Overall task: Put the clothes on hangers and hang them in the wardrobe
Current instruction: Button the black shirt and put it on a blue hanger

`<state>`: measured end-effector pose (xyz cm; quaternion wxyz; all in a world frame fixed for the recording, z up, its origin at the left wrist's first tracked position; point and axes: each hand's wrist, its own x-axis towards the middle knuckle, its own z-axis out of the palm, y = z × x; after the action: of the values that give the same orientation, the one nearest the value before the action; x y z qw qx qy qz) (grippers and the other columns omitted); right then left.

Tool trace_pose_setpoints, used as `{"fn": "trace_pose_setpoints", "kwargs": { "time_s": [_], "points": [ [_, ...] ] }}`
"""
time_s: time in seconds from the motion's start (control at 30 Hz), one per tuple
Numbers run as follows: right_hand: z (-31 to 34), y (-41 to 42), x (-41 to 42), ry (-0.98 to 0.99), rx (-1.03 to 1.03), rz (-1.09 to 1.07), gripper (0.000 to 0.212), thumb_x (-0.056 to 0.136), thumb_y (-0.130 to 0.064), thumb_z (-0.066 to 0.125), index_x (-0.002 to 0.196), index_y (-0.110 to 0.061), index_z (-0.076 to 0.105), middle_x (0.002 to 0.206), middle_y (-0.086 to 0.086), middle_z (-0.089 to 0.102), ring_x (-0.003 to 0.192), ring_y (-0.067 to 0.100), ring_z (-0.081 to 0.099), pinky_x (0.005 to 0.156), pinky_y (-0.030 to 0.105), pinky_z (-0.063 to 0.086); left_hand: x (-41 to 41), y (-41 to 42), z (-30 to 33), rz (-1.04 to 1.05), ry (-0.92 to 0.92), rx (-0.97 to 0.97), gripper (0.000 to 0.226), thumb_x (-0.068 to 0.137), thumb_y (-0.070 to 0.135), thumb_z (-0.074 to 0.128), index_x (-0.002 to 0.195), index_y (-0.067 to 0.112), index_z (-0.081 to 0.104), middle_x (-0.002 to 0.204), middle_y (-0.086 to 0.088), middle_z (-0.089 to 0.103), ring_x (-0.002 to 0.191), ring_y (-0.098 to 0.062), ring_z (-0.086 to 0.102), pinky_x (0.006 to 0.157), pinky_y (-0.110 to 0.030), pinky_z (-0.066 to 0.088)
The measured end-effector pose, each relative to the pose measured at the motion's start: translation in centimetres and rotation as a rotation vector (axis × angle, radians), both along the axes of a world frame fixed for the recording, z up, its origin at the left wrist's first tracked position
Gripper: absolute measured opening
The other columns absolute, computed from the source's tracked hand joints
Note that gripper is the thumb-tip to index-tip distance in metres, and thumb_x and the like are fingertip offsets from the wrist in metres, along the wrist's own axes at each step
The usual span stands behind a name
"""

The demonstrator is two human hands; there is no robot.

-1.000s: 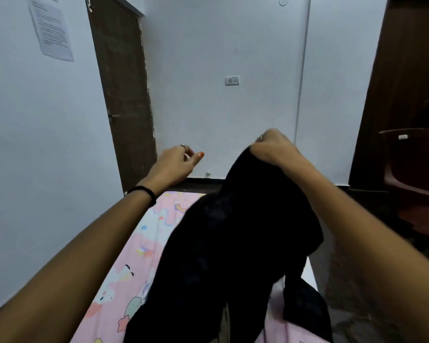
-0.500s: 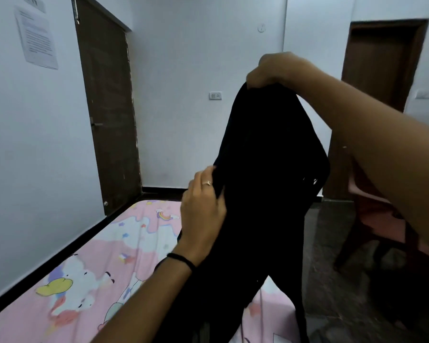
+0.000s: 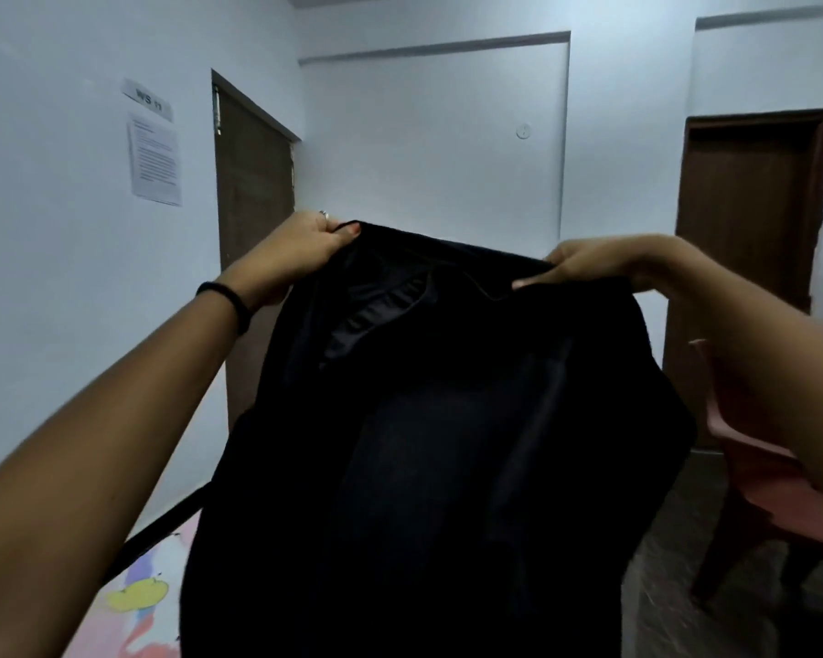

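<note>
Garment (image 3: 438, 444) hangs between both hands, bed (image 3: 134, 605) below-left, chair (image 3: 756, 472) right.

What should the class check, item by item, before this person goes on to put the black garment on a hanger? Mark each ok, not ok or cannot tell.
1. Left hand grips the top edge of the black garment: ok.
2. Right hand pinches the same top edge, apart from the left: ok.
3. Garment held up and spread between the hands, hanging freely: ok.
4. Neck or waist opening found: cannot tell; the dark cloth hides its shape.
5. Hanger within reach: not ok; none in view.
6. Wardrobe in view: cannot tell; only brown doors and a chair show.
</note>
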<state>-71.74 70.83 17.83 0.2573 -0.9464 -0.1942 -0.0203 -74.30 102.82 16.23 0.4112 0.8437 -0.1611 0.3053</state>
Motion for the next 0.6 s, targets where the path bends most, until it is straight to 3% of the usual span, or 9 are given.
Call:
{"fn": "trace_pose_setpoints", "kwargs": {
  "time_s": [0.1, 0.2, 0.27, 0.33, 0.37, 0.4, 0.47, 0.53, 0.6],
  "points": [
    [-1.4, 1.0, 0.3, -0.014, 0.015, 0.052, 0.048, 0.076, -0.057, 0.066, 0.074, -0.009, 0.068, 0.068, 0.004, 0.061, 0.058, 0.013, 0.054, 0.054, 0.024, 0.040, -0.8, -0.4, 2.6, 0.124, -0.057, 0.158, 0.042, 0.099, 0.029, 0.051, 0.060, 0.014, 0.053, 0.056, 0.002, 0.047, 0.048, -0.007, 0.040, 0.053, -0.027, 0.031],
    [-2.9, 1.4, -0.4, 0.073, 0.183, 0.140, 0.044, 0.087, -0.048, 0.057, 0.063, -0.011, 0.066, 0.061, 0.000, 0.061, 0.051, 0.008, 0.056, 0.051, 0.017, 0.042, -1.5, -0.4, 3.9, 0.077, -0.005, 0.082, 0.038, 0.098, 0.029, 0.053, 0.064, 0.015, 0.057, 0.045, 0.012, 0.051, 0.038, 0.003, 0.043, 0.044, -0.016, 0.034],
    [-4.1, 1.4, -0.8, 0.104, 0.261, 0.135, 0.055, 0.092, -0.048, 0.052, 0.048, -0.015, 0.056, 0.048, -0.002, 0.051, 0.040, 0.007, 0.046, 0.040, 0.019, 0.035, -2.2, -0.3, 3.7, -0.034, 0.116, -0.010, 0.029, 0.097, 0.028, 0.056, 0.073, 0.013, 0.064, 0.050, 0.013, 0.061, 0.043, 0.004, 0.054, 0.046, -0.010, 0.040],
    [-5.1, 1.3, -0.9, -0.052, 0.228, 0.093, 0.047, 0.097, -0.037, 0.053, 0.061, -0.007, 0.058, 0.061, 0.005, 0.058, 0.057, 0.011, 0.053, 0.049, 0.029, 0.039, -1.6, 0.3, 2.7, -0.003, 0.167, -0.002, 0.025, 0.094, 0.030, 0.061, 0.084, 0.007, 0.067, 0.068, 0.004, 0.067, 0.057, -0.003, 0.062, 0.057, -0.014, 0.046],
    [-5.4, 1.6, -1.1, -0.148, 0.231, 0.092, 0.031, 0.098, -0.021, 0.054, 0.074, -0.003, 0.060, 0.075, 0.009, 0.063, 0.076, 0.015, 0.057, 0.061, 0.035, 0.044, -0.9, 0.8, 1.9, 0.081, 0.154, 0.074, 0.027, 0.092, 0.032, 0.063, 0.088, 0.006, 0.068, 0.077, 0.001, 0.067, 0.065, -0.007, 0.062, 0.064, -0.018, 0.047],
    [-6.4, 1.8, -1.4, -0.195, 0.314, 0.095, 0.016, 0.094, -0.008, 0.055, 0.079, -0.004, 0.059, 0.080, 0.007, 0.063, 0.082, 0.015, 0.054, 0.069, 0.035, 0.042, -0.1, 1.2, 0.7, 0.168, 0.138, 0.171, 0.029, 0.091, 0.034, 0.063, 0.091, 0.005, 0.068, 0.083, -0.003, 0.066, 0.073, -0.012, 0.061, 0.071, -0.022, 0.047],
    [-7.6, 2.7, -2.8, -0.142, 0.628, 0.199, 0.017, 0.090, -0.003, 0.054, 0.074, -0.005, 0.053, 0.061, -0.003, 0.055, 0.059, 0.006, 0.050, 0.060, 0.028, 0.040, 0.9, 1.0, -2.3, 0.218, 0.149, 0.274, 0.030, 0.093, 0.032, 0.061, 0.101, 0.004, 0.067, 0.093, -0.009, 0.067, 0.084, -0.020, 0.062, 0.080, -0.027, 0.048],
    [-8.6, 4.1, -3.9, -0.058, 0.876, 0.372, 0.035, 0.099, -0.001, 0.039, 0.066, 0.003, 0.049, 0.052, -0.003, 0.047, 0.044, 0.001, 0.041, 0.049, 0.013, 0.036, 1.5, -0.1, -5.5, 0.162, 0.150, 0.201, 0.030, 0.095, 0.031, 0.057, 0.108, 0.005, 0.063, 0.099, -0.013, 0.068, 0.088, -0.027, 0.067, 0.087, -0.032, 0.052],
    [-8.0, 5.8, -4.6, 0.129, 1.084, 0.403, 0.061, 0.101, -0.003, 0.030, 0.041, -0.010, 0.042, 0.038, -0.006, 0.033, 0.031, 0.000, 0.028, 0.037, 0.012, 0.023, 1.1, -1.9, -8.7, 0.112, 0.067, 0.069, 0.025, 0.097, 0.030, 0.054, 0.106, 0.009, 0.062, 0.100, -0.010, 0.069, 0.083, -0.024, 0.068, 0.081, -0.033, 0.052]
  ]
}}
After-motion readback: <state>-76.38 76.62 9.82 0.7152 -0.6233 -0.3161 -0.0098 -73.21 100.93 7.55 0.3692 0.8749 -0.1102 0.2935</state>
